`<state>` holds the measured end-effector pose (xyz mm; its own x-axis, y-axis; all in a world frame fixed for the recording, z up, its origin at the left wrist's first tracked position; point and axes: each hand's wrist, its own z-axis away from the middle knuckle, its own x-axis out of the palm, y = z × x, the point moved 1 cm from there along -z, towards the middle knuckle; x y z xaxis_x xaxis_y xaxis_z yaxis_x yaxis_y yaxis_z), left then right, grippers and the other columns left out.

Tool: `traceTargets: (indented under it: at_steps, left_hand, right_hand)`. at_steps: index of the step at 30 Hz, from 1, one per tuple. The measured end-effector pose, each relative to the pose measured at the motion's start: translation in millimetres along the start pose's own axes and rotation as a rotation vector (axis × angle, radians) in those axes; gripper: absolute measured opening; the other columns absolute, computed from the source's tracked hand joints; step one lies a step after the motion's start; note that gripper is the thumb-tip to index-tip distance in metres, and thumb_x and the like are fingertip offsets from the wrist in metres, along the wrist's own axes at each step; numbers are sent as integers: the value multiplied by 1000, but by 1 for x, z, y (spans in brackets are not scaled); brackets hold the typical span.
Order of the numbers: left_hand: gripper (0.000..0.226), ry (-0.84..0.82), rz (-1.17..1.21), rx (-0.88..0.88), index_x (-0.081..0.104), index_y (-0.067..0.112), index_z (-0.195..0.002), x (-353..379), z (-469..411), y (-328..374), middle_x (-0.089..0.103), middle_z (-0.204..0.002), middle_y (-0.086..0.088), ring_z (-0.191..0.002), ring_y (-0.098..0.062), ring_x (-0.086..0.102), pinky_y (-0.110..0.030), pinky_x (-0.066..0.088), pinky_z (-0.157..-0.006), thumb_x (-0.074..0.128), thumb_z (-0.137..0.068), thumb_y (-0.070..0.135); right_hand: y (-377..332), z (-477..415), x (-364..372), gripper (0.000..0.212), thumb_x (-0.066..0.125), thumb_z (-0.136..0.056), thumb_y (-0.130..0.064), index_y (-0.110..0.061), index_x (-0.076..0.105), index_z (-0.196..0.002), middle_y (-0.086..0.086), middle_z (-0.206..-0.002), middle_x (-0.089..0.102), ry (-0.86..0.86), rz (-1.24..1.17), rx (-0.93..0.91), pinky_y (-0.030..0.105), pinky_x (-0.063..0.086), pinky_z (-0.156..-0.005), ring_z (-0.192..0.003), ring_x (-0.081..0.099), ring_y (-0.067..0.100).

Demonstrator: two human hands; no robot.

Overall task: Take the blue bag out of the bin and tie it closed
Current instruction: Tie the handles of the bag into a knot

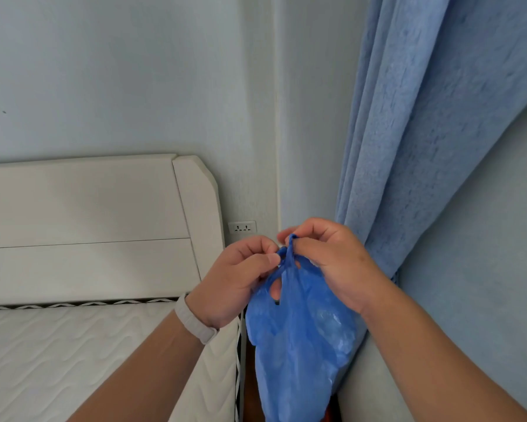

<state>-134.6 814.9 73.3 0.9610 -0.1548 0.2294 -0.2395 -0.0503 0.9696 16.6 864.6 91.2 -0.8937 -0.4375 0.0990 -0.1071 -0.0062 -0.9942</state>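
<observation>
A blue plastic bag (298,336) hangs in the air between my hands, in the gap between the bed and the wall. Its two handles are crossed at the top. My left hand (237,281), with a pale wristband, pinches one handle from the left. My right hand (332,257) grips the other handle, whose loop pokes up between thumb and fingers. The bag bulges with contents I cannot make out. No bin is visible; the bag's lower end runs out of the frame.
A white mattress (73,354) and white headboard (88,226) fill the left. A blue curtain (423,132) hangs at the right, touching my right hand. A wall socket (242,227) sits in the corner behind my hands.
</observation>
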Motion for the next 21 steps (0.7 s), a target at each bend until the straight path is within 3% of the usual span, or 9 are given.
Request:
traceTargets:
  at_steps: [2, 5, 9, 11, 14, 18, 21]
  left_hand:
    - [10, -15, -1, -18, 56, 12, -69, -4, 0, 2, 55, -60, -16, -41, -20, 54, -28, 45, -51, 62, -72, 18]
    - [11, -5, -33, -29, 55, 13, -69, -9, 1, 4, 54, -54, -13, -45, -23, 54, -35, 39, -57, 63, -71, 20]
    - [11, 76, -150, 7, 52, 14, -68, -1, 3, 6, 57, -52, -12, -45, -22, 53, -28, 40, -51, 60, -76, 13]
    - [13, 120, -239, 55, 50, 11, -71, 6, 4, 6, 56, -54, -14, -46, -22, 52, -29, 43, -51, 61, -77, 12]
    - [27, 198, -361, 102, 46, 14, -73, 10, 3, 3, 56, -55, 3, -49, -15, 46, -28, 38, -48, 73, -71, 16]
    - [25, 245, -495, 173, 54, 23, -83, 9, 2, 4, 63, -68, -13, -58, -25, 50, -46, 43, -54, 74, -69, 22]
    - [26, 254, -701, 269, 64, 30, -97, 11, 5, 9, 68, -75, 6, -62, -10, 56, -26, 46, -60, 68, -75, 18]
  right_hand:
    - [3, -2, -2, 16, 61, -80, -4, -14, 63, -67, 21, -85, 69, -53, -36, 64, 43, 48, -76, -77, 61, 30]
    - [6, -3, -4, 16, 58, -82, -2, -12, 60, -69, 14, -63, 62, -66, -31, 103, 29, 45, -58, -56, 56, 23]
    - [9, -3, 0, 12, 50, -84, 4, -5, 57, -79, 9, -53, 56, -44, 88, 83, 24, 38, -45, -42, 45, 15]
    - [10, -3, 1, 10, 51, -82, 4, -3, 57, -79, 2, -47, 53, 11, 114, 57, 24, 36, -44, -41, 42, 12]
    - [10, -4, 2, 11, 54, -80, 6, -3, 59, -76, -1, -45, 54, 82, 107, 35, 25, 36, -43, -40, 43, 11]
    - [12, -5, 2, 17, 56, -80, 3, -9, 62, -70, 3, -49, 58, 72, 86, 66, 34, 38, -53, -41, 43, 14]
    - [11, -5, -2, 13, 59, -84, 2, -5, 63, -74, 3, -52, 58, 8, -23, 134, 41, 39, -64, -40, 43, 13]
